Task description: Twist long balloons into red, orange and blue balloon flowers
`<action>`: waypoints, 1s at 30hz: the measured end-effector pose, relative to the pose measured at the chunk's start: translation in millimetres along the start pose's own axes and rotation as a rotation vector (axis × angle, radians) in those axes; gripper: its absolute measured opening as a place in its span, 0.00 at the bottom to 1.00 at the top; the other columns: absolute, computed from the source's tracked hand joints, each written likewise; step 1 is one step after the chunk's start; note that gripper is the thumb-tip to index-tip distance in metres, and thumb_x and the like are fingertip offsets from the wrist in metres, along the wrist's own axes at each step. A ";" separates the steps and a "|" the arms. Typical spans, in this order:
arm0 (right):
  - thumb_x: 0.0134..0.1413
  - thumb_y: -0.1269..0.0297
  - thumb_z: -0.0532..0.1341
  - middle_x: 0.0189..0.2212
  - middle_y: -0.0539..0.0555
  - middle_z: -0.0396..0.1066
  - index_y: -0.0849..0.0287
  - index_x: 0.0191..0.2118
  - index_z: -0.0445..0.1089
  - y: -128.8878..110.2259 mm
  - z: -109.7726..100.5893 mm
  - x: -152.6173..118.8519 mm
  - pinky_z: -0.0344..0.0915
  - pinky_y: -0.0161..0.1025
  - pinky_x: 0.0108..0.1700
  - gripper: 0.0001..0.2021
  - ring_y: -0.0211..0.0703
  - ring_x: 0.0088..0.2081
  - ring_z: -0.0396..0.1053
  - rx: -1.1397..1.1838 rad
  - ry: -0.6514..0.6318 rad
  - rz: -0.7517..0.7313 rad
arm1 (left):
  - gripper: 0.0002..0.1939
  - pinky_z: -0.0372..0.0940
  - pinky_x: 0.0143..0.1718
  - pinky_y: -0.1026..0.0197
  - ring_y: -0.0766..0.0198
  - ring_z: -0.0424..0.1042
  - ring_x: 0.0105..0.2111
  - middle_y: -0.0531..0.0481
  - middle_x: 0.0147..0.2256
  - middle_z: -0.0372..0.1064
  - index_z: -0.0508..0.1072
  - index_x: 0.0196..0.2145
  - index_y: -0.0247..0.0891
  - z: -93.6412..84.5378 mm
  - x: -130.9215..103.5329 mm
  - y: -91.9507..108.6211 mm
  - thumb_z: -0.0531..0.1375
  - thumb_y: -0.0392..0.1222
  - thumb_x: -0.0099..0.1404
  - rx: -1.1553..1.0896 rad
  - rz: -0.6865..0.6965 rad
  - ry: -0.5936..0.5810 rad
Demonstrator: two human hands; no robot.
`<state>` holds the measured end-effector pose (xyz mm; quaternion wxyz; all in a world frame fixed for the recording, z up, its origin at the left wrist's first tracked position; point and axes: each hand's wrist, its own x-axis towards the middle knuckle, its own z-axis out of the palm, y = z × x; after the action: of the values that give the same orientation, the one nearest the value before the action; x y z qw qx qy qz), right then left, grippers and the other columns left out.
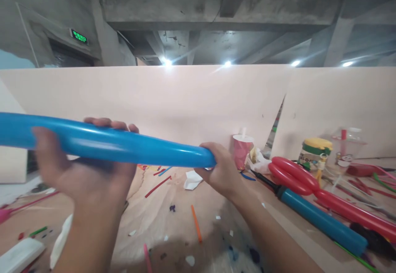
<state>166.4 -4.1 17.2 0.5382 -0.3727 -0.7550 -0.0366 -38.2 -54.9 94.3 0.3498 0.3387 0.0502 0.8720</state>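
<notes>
A long inflated blue balloon [123, 144] stretches from the left edge of the head view to the middle, held up above the table. Cupped beneath it, my left hand [89, 174] has its thumb on the near side and its fingertips curling over the far side. My right hand [219, 167] pinches the balloon's right end between thumb and fingers, so the tip is hidden. The balloon's left end runs out of the picture.
Scraps and uninflated balloons, such as an orange one [196, 223], litter the table [173, 240]. At right lie a teal balloon pump [321, 219] and a red twisted balloon [292, 176]. A pink cup [243, 151] and yellow-lidded tub [314, 153] stand by the partition [185, 99].
</notes>
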 end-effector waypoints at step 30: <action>0.45 0.68 0.59 0.36 0.57 0.70 0.58 0.40 0.65 -28.3 6.2 -5.9 0.58 0.45 0.43 0.13 0.52 0.40 0.64 -0.293 -0.091 -0.029 | 0.09 0.65 0.28 0.60 0.69 0.64 0.22 0.55 0.22 0.62 0.66 0.28 0.40 -17.2 0.8 -24.5 0.56 0.48 0.58 -0.167 -0.291 -0.207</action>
<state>145.3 -24.8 19.4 0.4430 -0.4375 -0.7704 -0.1371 -35.2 -33.5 73.6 0.5023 0.3853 -0.0101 0.7741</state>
